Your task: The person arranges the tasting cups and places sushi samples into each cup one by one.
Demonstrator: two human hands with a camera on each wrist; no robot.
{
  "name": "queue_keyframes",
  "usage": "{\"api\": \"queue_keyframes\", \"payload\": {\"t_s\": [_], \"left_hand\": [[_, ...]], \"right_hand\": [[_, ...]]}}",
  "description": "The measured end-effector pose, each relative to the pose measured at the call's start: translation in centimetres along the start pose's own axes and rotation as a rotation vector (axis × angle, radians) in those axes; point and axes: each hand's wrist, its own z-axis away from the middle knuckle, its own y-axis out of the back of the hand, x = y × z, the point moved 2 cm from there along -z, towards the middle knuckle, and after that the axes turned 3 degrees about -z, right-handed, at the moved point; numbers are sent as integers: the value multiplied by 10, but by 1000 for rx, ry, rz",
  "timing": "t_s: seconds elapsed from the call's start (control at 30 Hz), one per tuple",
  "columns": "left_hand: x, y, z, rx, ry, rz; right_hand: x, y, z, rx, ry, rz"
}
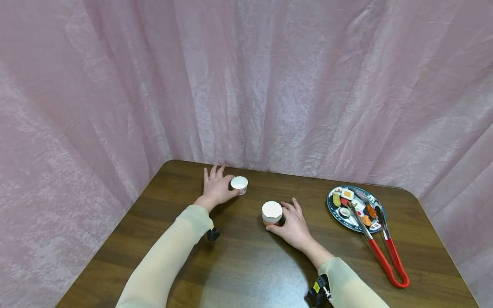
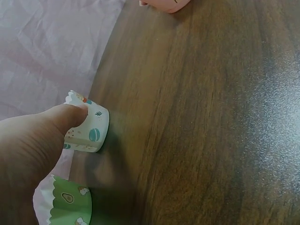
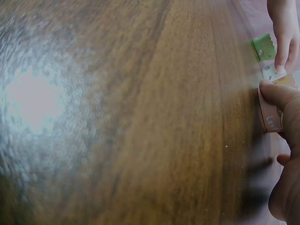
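Note:
My left hand [image 1: 217, 188] pinches a white paper baking cup [image 2: 91, 129] between thumb and index finger near the table's far edge, other fingers spread. The cup has a scalloped rim and small coloured prints. A green paper baking cup [image 2: 70, 201] with avocado prints stands beside it in the left wrist view; in the head view I cannot see it. Nearer and to the right, my right hand [image 1: 292, 226] holds a pink paper baking cup [image 1: 269, 221] with lettering by thumb and fingers. Both held cups appear upright on the table.
On the right of the brown wooden table [image 1: 239, 273] lies a patterned plate [image 1: 332, 209] with several small food-like pieces. Red-handled tongs [image 1: 398, 267] lie across it, handles pointing toward the near side. A pink curtain [image 1: 246, 85] hangs behind the table.

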Motion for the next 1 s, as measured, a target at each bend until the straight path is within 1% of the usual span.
{"api": "queue_keyframes", "payload": {"t_s": [0.23, 0.3, 0.53, 0.67, 0.8, 0.87, 1.0], "left_hand": [[-4, 1, -2, -1, 23, -3], [-6, 0, -2, -11, 29, 0], [-10, -2, -4, -24, 23, -7], [-11, 4, -4, -18, 9, -29], [-11, 14, -5, 0, -26, -42], [-10, 19, -5, 4, -43, -35], [-10, 27, -4, 4, -77, 20]], "right_hand": [[-2, -1, 1, 3, 4, -8], [-2, -1, 1, 1, 1, -9], [0, -3, 1, -4, -6, -5], [-1, -2, 1, -6, -9, -11], [-1, -1, 1, -3, -7, -11], [-1, -1, 1, 0, -6, -9], [-1, -1, 1, 3, -5, -6]]}}
